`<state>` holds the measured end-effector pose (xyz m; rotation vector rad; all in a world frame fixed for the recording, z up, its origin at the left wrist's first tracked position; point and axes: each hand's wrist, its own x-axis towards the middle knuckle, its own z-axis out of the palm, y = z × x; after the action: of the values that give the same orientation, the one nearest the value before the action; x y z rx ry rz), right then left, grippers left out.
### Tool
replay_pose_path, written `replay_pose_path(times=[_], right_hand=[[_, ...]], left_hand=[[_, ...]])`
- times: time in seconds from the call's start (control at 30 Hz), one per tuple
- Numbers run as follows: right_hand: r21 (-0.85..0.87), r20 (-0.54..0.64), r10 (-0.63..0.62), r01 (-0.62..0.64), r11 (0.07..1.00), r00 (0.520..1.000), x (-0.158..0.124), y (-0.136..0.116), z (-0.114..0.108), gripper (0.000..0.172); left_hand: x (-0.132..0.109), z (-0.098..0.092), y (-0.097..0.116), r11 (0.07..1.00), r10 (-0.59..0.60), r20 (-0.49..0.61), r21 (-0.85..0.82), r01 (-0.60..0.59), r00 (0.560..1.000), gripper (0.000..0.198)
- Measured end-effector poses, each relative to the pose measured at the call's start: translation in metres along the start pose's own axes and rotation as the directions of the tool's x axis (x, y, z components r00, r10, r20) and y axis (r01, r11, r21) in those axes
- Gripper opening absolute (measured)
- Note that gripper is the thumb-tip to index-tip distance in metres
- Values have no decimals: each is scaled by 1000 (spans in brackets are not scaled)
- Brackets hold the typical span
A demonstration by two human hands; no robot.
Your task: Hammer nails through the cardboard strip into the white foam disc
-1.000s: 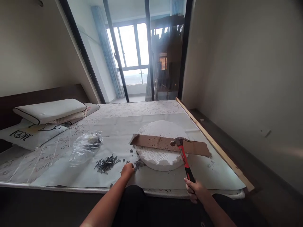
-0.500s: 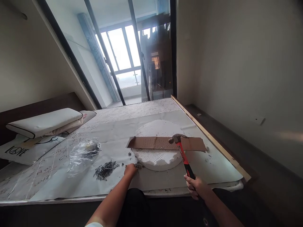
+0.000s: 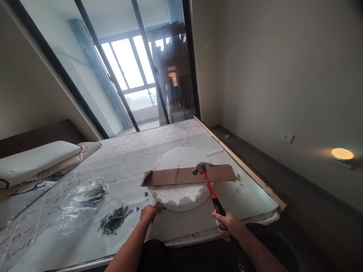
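**Mattress by a sliding glass door, claw hammer in hand**

Past the sliding glass door (image 3: 111, 78) a bright window (image 3: 126, 62) lights the room; a yellow glow (image 3: 342, 153) shows low on the right-hand wall. Pillows (image 3: 39, 162) are stacked near the dark headboard (image 3: 65, 132), and a wooden rail (image 3: 238, 160) runs along the far right side of the mattress (image 3: 170, 130). A pale grey sheet (image 3: 124, 166) covers much of the bed.

On the sheet lies a round white foam slab (image 3: 181, 198), its near edge chipped, with a brown cardboard strip (image 3: 164, 177) dotted with small holes laid across it. The right hand (image 3: 227, 223) grips the black handle end of the claw hammer (image 3: 209, 186); its head appears over the strip, though whether they touch is unclear.

The left hand (image 3: 148, 214) is down at the sheet, fingers curled beside dark crumbs (image 3: 159, 207) near the slab; whether it holds anything cannot be told. Left of it are a heap of nails (image 3: 115, 219) and a clear plastic bag (image 3: 83, 196).
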<state>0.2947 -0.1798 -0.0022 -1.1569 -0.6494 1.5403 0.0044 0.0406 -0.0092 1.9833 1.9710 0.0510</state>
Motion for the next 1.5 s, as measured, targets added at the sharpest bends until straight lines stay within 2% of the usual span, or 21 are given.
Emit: replay_pose_path(times=[0.1, 0.17, 0.2, 0.27, 0.37, 0.43, 0.47, 0.53, 0.63, 0.7, 0.97, 1.27, 1.5], right_hand=[[-3, -27, -5, 5, 1000, 1000, -1, -4, 3, 52], [-11, -30, 12, -12, 1000, 999, -2, -7, 3, 52], [-13, -28, 22, -22, 1000, 999, -2, -9, 4, 52], [-3, -27, 27, -27, 1000, 999, -2, -11, 4, 52], [24, -25, 21, -20, 999, 999, 0, -12, 4, 50], [33, -2, 21, -21, 999, 1000, 3, -11, 4, 48], [31, 11, 21, -22, 999, 1000, 5, -10, 4, 47], [21, 44, 17, -18, 1000, 999, 8, -9, 2, 48], [-6, 83, 33, -33, 999, 996, 12, -8, -2, 50], [-23, 72, 59, -57, 998, 996, 12, -9, -4, 48], [-51, 16, 99, -98, 994, 995, 14, -8, -9, 42], [-69, 49, 119, -116, 991, 992, 16, -8, -9, 46], [-72, -87, 102, -108, 992, 991, 21, 5, -2, 58]], left_hand=[[-10, -7, 11, 997, 4, 23, -78, -2, 1000, 17], [-20, -11, 27, 974, 62, 34, -221, -53, 998, 17], [-25, -13, 38, 915, 111, 36, -394, -88, 993, 17], [-33, -16, 65, 731, 206, 30, -669, -133, 978, 24], [-39, -15, 108, 524, 271, -21, -835, -166, 962, 41], [-37, -10, 131, 454, 299, -60, -869, -198, 952, 44], [-34, -6, 141, 455, 309, -83, -862, -224, 948, 43], [-27, 0, 155, 522, 335, -161, -789, -325, 928, 36], [-16, 6, 166, 636, 411, -308, -578, -512, 858, 27], [-9, 8, 171, 662, 455, -331, -496, -562, 827, 26], [8, 21, 184, 675, 482, -326, -454, -582, 813, 23], [6, 23, 182, 700, 489, -311, -417, -579, 815, 19], [5, 26, 181, 738, 485, -318, -351, -577, 815, 17]])
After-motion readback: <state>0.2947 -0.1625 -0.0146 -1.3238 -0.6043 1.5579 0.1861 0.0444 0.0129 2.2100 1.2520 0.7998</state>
